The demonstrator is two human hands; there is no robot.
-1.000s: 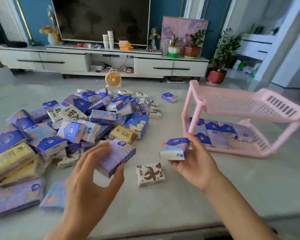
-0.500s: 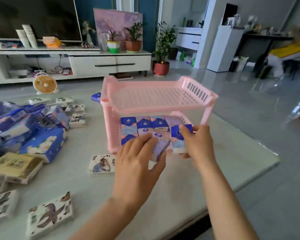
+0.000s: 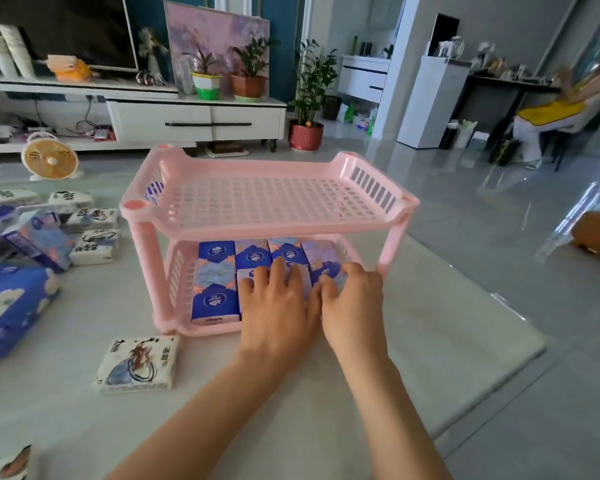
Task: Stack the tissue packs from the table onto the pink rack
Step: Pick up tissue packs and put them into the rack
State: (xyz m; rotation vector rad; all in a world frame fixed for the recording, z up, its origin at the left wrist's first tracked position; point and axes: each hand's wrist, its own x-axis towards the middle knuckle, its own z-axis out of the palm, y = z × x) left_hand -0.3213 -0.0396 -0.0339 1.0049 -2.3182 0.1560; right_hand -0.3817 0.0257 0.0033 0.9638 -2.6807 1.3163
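Item: tissue packs, soft film-wrapped blocks, blue and lilac print. Location: one row lies flat on the lower shelf of the pink rack (image 3: 271, 202), centre of frame; the leftmost shelved pack (image 3: 216, 282) shows in full, its neighbours are partly covered. Further stock: a white illustrated pack (image 3: 137, 363) on the table (image 3: 430, 341) at lower left of centre, several small white packs (image 3: 92, 245) at mid left, and a large blue bundle (image 3: 11, 303) at the left edge. Upper shelf: nothing on it. Hands: left hand (image 3: 278, 306) and right hand (image 3: 352, 303) side by side, fingers spread flat on packs at the shelf's front right, pressing rather than clasping; whether anything is pinched beneath cannot be told. Handling, judged: light, compressible, springs back, wrapper likely slick; not fragile. Best taken across the short sides, thumb opposite fingers, then pushed level against its neighbour.
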